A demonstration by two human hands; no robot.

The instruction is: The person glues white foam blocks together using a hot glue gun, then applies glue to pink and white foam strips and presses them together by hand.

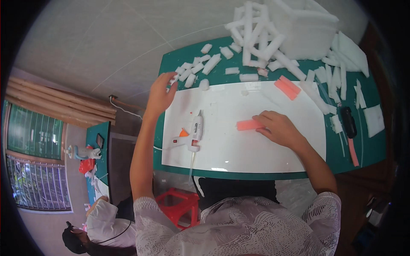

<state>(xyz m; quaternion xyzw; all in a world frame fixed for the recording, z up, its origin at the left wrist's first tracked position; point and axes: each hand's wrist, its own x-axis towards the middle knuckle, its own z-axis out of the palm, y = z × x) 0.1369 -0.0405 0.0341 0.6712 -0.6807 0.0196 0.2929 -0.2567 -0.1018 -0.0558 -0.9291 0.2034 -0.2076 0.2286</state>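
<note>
My right hand (275, 128) grips the end of a short pink foam strip (247, 124) above the white board (265, 153). At the table's far left, my left hand (162, 94) has its thumb and fingers apart. Its fingertips are at the edge of a group of small white foam pieces (185, 75), and whether they touch one is hard to make out. Between my hands, a white hot glue gun (196, 133) lies on the board with its nozzle pointing away from me. Other pink foam strips (287, 87) rest on the board's far right part.
A white foam frame of sticks (256, 34) and a large foam box (303, 30) stand at the back. Foam offcuts, a black-handled cutter (348, 121) and a pink strip (353, 152) lie right. A red stool (179, 207) stands below the table. Another person (102, 222) works at left.
</note>
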